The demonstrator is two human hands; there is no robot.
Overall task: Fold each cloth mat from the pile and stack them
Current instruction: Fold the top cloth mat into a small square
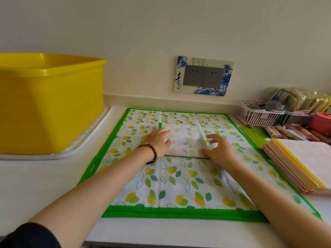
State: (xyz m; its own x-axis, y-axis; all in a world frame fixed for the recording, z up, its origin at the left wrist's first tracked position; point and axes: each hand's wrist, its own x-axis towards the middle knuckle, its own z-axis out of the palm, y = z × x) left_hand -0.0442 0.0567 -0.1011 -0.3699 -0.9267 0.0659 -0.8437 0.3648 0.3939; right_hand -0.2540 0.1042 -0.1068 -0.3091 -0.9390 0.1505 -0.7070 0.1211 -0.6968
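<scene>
**Two hands press a folded leaf-print mat flat**

A dark sleeve (30, 237) shows at the near left corner of the pale table (35, 185), and two bare forearms reach out over it. Below them a large cloth mat (179, 185), white with green and yellow leaves and a bright green border, lies spread flat from the near edge almost to the wall. At its middle sits a smaller folded mat (186, 140) of the same print. The left hand (158, 140), a beaded bracelet (152, 153) on its wrist, lies on the fold's left side with its fingers straight and close together. The right hand (221, 149) rests on the fold's right side, its fingers spread apart and loosely bent, gripping nothing. Just beside the spread mat, at the right edge of the table, lies a stack of folded mats (304, 158) edged in yellow and pink. Farther back on the left a yellow tub (50, 104) stands on a white tray (89, 138). In the far right corner a white basket (258, 113) holds small items too blurred to tell apart. A double wall socket (204, 76) with a blue-and-white surround is on the wall behind.
</scene>
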